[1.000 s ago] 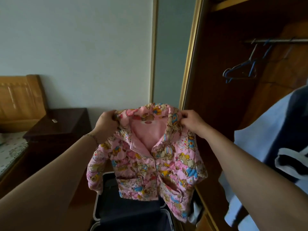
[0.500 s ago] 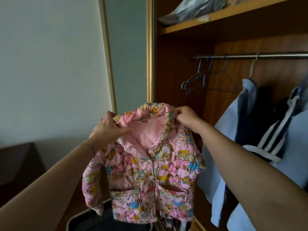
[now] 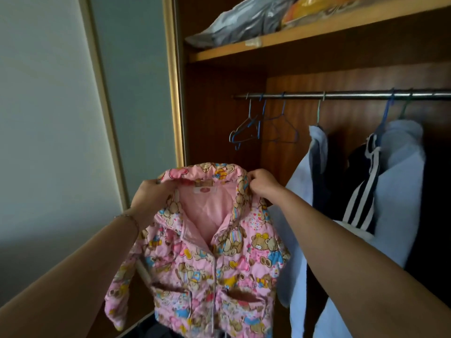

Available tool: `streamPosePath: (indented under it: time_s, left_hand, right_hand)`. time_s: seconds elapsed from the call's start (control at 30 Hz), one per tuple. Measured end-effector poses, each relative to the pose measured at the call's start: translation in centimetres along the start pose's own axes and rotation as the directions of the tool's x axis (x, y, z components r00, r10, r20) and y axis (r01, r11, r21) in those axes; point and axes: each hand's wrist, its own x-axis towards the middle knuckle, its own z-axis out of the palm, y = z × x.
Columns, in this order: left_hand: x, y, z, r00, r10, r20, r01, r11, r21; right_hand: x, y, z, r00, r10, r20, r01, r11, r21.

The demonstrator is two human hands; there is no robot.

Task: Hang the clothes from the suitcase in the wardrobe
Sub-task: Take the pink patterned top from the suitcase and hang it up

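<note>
A small pink quilted jacket printed with cartoon bears hangs in front of me, its front facing me and the collar spread apart. My left hand grips the left side of the collar and my right hand pinches the right side. Behind it is the open wardrobe with a metal rail. Empty blue wire hangers hang at the rail's left end, up and to the right of the jacket. A dark strip of the suitcase shows at the bottom edge under the jacket.
Light blue and dark striped garments hang on the rail to the right. A wooden shelf above the rail carries a grey bag and an orange one. The wardrobe's gold frame stands left of the opening, with plain wall beyond.
The view has swung right and up toward the wardrobe, and the jacket has risen with both hands. The bedside cabinet has left the view, and the rail and shelf now show fully.
</note>
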Motion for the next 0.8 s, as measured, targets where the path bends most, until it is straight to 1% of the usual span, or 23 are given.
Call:
streamPosePath:
  time_s: [0.1,0.27,0.37,0.4,0.53,0.63,0.73,0.8]
  left_hand:
    - [1.6,0.8,1.8,0.999,-0.023,0.044,0.026,0.997,-0.068]
    - [5.6,1.8,5.9,0.996,-0.072,0.051,0.08,0.982,-0.174]
    - [7.5,3.1,8.7,0.994,-0.084,0.066,0.097,0.965,-0.242]
    - [8.2,3.6,9.6,0.994,-0.086,0.073,0.102,0.961,-0.258]
    - [10.1,4.8,12.5,0.99,-0.093,0.104,0.118,0.956,-0.268]
    - [10.9,5.6,14.8,0.989,-0.078,0.124,0.111,0.954,-0.279]
    - [11.5,6.2,16.7,0.991,-0.062,0.12,0.094,0.954,-0.283]
    - [11.8,6.9,17.7,0.992,-0.048,0.12,0.08,0.955,-0.287]
  right_hand:
    - [2.3,1.1,-0.4,0.999,0.034,0.026,-0.033,0.998,-0.054]
    - [7.0,3.0,-1.6,0.995,0.07,0.07,-0.063,0.993,-0.096]
    - [10.0,4.1,-2.5,0.988,0.088,0.127,-0.069,0.986,-0.154]
    - [11.2,4.4,-2.9,0.989,0.082,0.122,-0.06,0.984,-0.17]
    - [15.1,5.2,-4.9,0.999,0.053,-0.012,-0.054,0.977,-0.205]
    - [18.3,6.0,-6.2,0.989,0.093,-0.116,-0.114,0.976,-0.187]
    - [20.0,6.0,-7.5,0.955,0.151,-0.254,-0.191,0.972,-0.139]
    - [20.7,5.5,-8.9,0.917,0.195,-0.349,-0.224,0.974,-0.044]
